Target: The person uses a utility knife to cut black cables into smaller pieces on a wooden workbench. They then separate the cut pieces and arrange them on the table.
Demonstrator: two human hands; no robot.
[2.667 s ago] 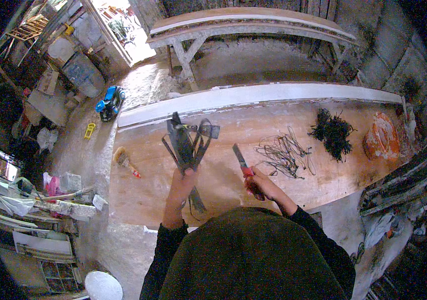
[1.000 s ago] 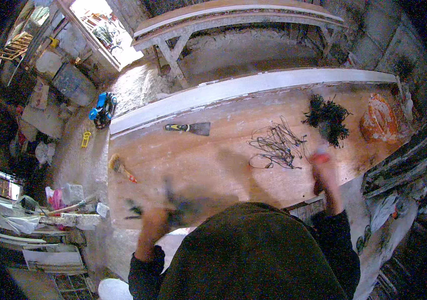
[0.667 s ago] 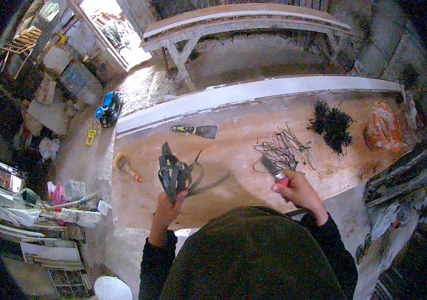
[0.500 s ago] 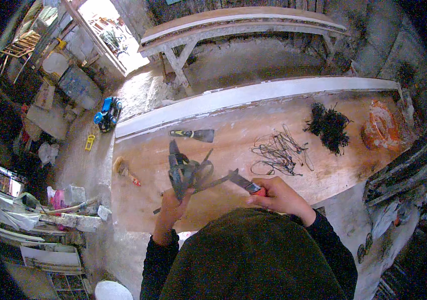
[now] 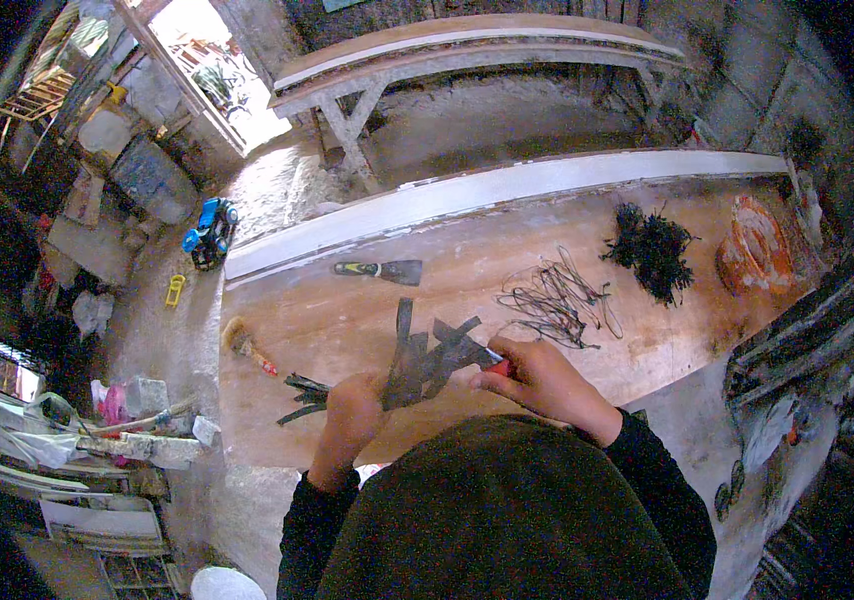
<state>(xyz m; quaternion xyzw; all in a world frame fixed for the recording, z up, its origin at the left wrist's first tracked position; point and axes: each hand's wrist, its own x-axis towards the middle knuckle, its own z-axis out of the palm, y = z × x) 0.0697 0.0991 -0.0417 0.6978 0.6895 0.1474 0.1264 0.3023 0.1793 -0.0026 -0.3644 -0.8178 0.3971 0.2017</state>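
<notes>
Closed around a bundle of flat dark strips [image 5: 409, 365] is my left hand [image 5: 355, 405], above the near part of the wooden bench top [image 5: 367, 325]. The strips fan out on both sides of the fist. My right hand [image 5: 547, 380] grips a red-handled bladed tool [image 5: 498, 368], close to the strips' right end. Its blade is mostly hidden by the strips, so I cannot tell whether it touches them. A putty knife [image 5: 379, 270] with a black and yellow handle lies beyond my hands. Right of it are a loose tangle of thin dark cord [image 5: 562, 300] and a black shaggy clump [image 5: 650, 252].
An orange, white-smeared container [image 5: 755, 250] stands at the bench's right end. A brush [image 5: 247, 345] lies at the left edge. A long white board [image 5: 507, 190] borders the far side. On the floor at left sit a blue machine [image 5: 210, 232] and a yellow object [image 5: 175, 291].
The strips have turned and spread between my hands, reaching up and right. My right hand has moved slightly, and the tool's blade, plain before, is now mostly behind the strips.
</notes>
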